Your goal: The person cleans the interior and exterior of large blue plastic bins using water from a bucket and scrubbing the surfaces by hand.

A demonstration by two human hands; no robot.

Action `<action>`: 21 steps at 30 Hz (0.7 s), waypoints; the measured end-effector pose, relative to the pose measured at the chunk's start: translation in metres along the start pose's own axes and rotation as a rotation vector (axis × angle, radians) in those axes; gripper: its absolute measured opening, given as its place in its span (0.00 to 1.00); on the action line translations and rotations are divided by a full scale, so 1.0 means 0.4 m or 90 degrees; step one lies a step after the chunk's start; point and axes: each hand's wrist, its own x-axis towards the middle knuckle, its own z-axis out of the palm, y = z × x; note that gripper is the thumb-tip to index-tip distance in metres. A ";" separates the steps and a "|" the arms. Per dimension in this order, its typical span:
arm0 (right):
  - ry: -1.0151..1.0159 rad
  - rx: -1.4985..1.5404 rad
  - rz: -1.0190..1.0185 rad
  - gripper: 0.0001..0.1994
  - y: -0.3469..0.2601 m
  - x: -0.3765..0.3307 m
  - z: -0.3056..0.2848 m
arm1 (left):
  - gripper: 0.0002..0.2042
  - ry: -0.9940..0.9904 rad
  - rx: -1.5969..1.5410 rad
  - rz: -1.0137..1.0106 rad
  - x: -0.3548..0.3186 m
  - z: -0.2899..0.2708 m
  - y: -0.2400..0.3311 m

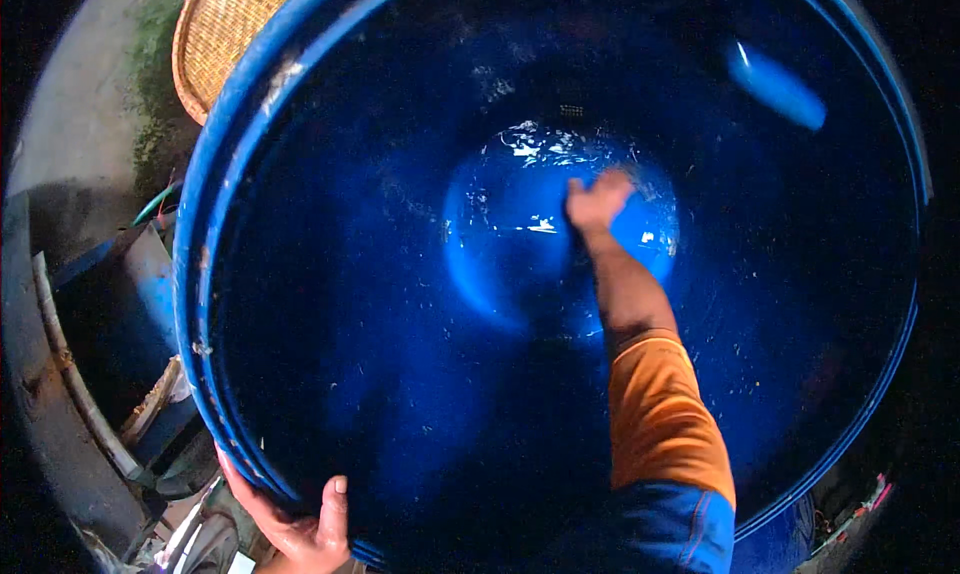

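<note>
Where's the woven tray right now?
In the head view's upper left, the woven tray shows just outside the blue barrel's rim, pictured well above the left hand.

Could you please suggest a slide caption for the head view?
Right hand deep inside a blue barrel, left hand on its rim.

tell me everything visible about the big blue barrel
The large, round, blue plastic-looking barrel opens toward the camera and fills most of the view. Its rim is ridged and scuffed, its walls pale-specked, its brighter floor glossy with wet-looking glints. The bare left hand touches the rim at lower left; the blurred bare right hand reaches inside over the floor, contact unclear.
</note>
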 end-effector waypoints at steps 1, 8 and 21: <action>-0.031 0.071 -0.169 0.41 -0.072 -0.031 -0.006 | 0.46 0.003 0.008 -0.008 -0.002 -0.001 -0.006; -0.025 0.008 -0.099 0.39 -0.049 -0.021 0.012 | 0.48 -0.019 0.012 -0.051 -0.006 -0.013 0.010; 0.091 0.148 -0.333 0.31 -0.344 0.023 0.158 | 0.46 -0.048 0.244 -0.011 0.017 -0.025 0.031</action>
